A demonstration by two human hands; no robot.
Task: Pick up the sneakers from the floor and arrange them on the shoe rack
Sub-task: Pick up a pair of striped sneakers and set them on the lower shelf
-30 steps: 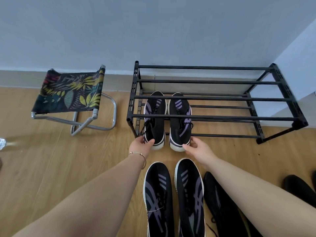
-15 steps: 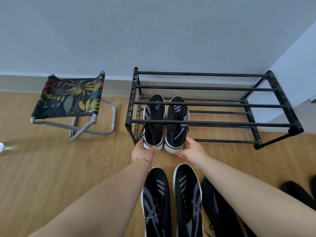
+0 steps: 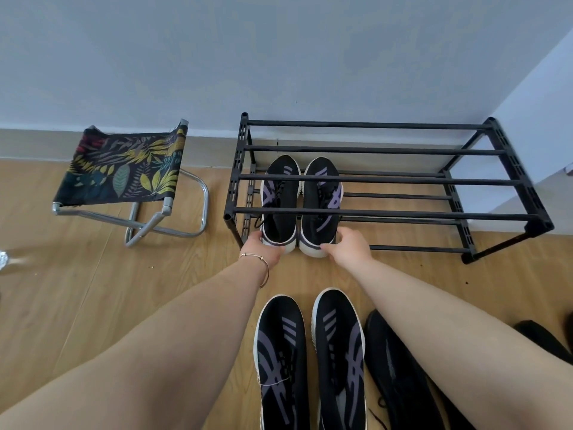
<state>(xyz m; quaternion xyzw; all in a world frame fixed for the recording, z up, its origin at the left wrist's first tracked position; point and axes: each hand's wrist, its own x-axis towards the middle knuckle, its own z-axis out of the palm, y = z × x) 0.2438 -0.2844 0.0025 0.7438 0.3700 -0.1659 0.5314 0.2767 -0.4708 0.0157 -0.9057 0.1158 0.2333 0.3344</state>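
We had our left hand (image 3: 262, 251) and right hand (image 3: 347, 248) cupped around the heels of the pair of sneakers (image 3: 302, 203) on the shoe rack (image 3: 387, 214), toes pointing away from us, while a second pair (image 3: 310, 358) lay between our forearms.

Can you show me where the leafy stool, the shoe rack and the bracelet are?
Folding stool with leaf-print fabric seat (image 3: 124, 172): head view, middle of the seat.
Black metal shoe rack (image 3: 403, 181): head view, a top bar.
Thin gold bracelet (image 3: 263, 268): head view, on the left wrist.
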